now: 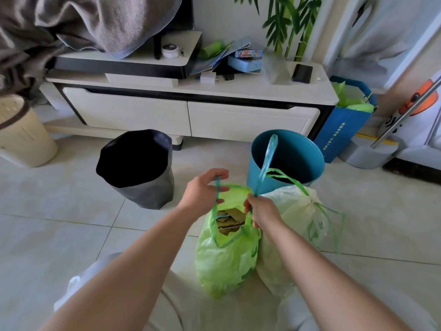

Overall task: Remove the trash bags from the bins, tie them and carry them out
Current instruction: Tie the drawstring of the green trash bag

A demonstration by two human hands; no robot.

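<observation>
Green trash bag [226, 259] on the floor, lower centre, mouth open upward between my hands. Left hand [202, 191] pinches one drawstring loop; right hand [261, 210] grips the other drawstring loop [267, 161], which rises toward the blue bin [286, 158]. Next: cross the loops over the mouth.

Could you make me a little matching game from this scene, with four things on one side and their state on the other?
Things:
1. bright green plastic trash bag
2. pale whitish plastic trash bag
3. round blue bin
4. dark grey bin

States:
A. already cinched shut by its drawstring
B. lined with a black bag
C. mouth open, cardboard showing, both hands on its drawstring
D. no liner inside

Pairs: 1-C, 2-A, 3-D, 4-B
</observation>
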